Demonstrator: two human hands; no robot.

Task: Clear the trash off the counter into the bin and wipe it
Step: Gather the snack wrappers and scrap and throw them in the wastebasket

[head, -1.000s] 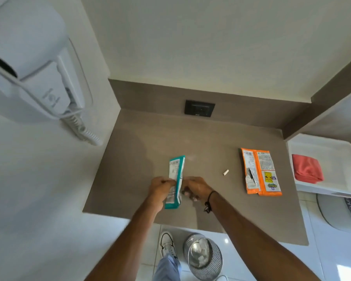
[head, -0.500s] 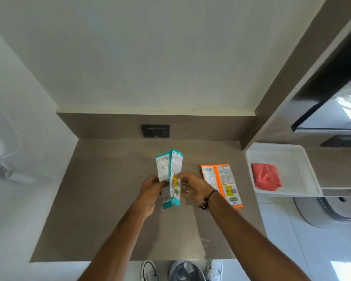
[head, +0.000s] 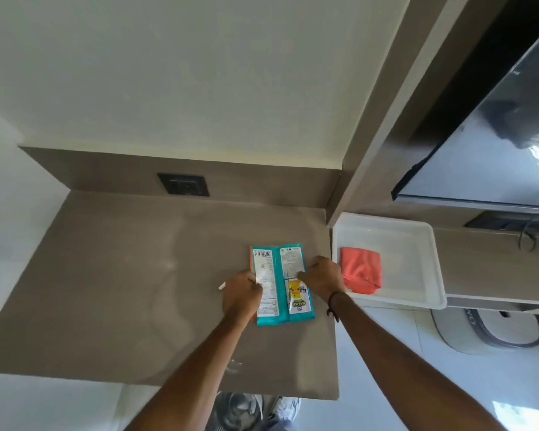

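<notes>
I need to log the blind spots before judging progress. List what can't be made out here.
Head view only:
- Orange wrapper: only a sliver shows; the teal wrapper and left hand cover the rest.
- Bin: mostly hidden by the counter edge and the forearm.
- Small white scrap: too small to identify.
- Wrapper print: too small to read.
- Right hand grip: fingertips hidden.

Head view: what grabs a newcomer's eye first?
The teal wrapper near the counter's right edge, pinched between the left hand and the right hand, with an orange wrapper edge showing beneath it. Next, the red cloth folded in the white tray just right of the counter. A small white scrap lies left of the left hand.
</notes>
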